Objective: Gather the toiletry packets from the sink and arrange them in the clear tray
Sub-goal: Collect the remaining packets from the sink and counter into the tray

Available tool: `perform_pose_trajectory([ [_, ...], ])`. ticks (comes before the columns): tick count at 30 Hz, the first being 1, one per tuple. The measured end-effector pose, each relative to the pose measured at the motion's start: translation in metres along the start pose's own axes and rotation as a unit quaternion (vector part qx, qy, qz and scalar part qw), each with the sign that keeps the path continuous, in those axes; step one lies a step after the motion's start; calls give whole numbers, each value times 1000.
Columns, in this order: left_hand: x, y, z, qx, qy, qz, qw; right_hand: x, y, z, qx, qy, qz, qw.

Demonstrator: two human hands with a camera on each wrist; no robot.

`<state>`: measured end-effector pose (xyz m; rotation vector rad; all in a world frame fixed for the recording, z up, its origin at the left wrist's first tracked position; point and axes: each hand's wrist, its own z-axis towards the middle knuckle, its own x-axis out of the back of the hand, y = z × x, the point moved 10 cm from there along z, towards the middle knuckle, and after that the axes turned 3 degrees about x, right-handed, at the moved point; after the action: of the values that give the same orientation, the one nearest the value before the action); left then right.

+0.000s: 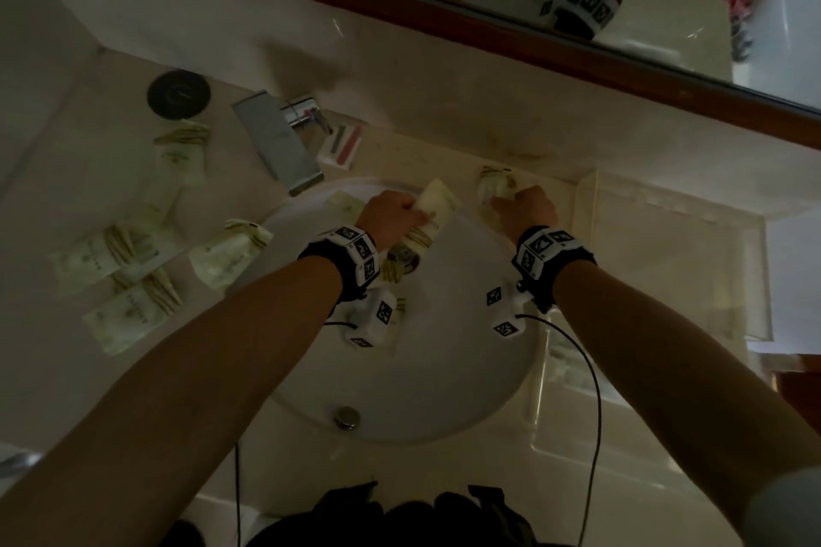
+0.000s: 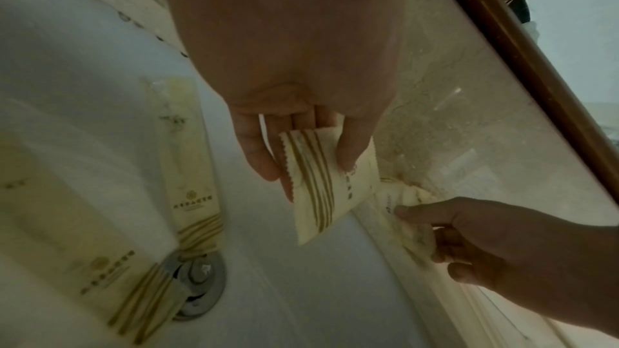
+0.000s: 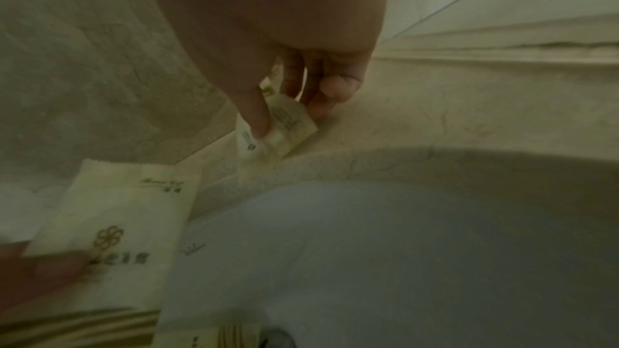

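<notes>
My left hand [image 1: 391, 215] [image 2: 294, 158] pinches a cream packet with gold stripes [image 1: 437, 202] [image 2: 321, 187] above the white sink [image 1: 466, 369]. My right hand [image 1: 526, 209] [image 3: 294, 99] pinches a small crumpled packet [image 1: 495, 184] [image 3: 278, 128] on the counter at the sink's far right rim. Two long striped packets [image 2: 191, 168] lie in the basin, their ends at the drain [image 2: 197, 285]. The clear tray [image 1: 666, 266] stands on the counter right of the sink.
Several more packets [image 1: 129, 275] lie scattered on the counter left of the sink. A chrome faucet [image 1: 284, 142] juts over the basin's far left rim, with a dark round disc [image 1: 178, 94] behind it. A wood-framed mirror [image 1: 488, 18] runs along the back wall.
</notes>
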<state>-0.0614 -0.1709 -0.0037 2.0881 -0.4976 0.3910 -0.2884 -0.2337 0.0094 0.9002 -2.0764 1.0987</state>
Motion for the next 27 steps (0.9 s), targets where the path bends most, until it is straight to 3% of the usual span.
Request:
perform_pose_trajectory([
  [7,2,5,-6,-7,13,-8,1000,11,-8,-14,49,21,127,990],
  [14,2,13,-23,-9,19,-66,998,10,-18,-36,93,-30,208,973],
  [18,2,28,-36,-50,13,-45,998,7,-21,-52,120,-73,221,965],
  [27,-4,33,-62,-69,-1,-60,996,-1,-26,-92,174,-154,155,960],
])
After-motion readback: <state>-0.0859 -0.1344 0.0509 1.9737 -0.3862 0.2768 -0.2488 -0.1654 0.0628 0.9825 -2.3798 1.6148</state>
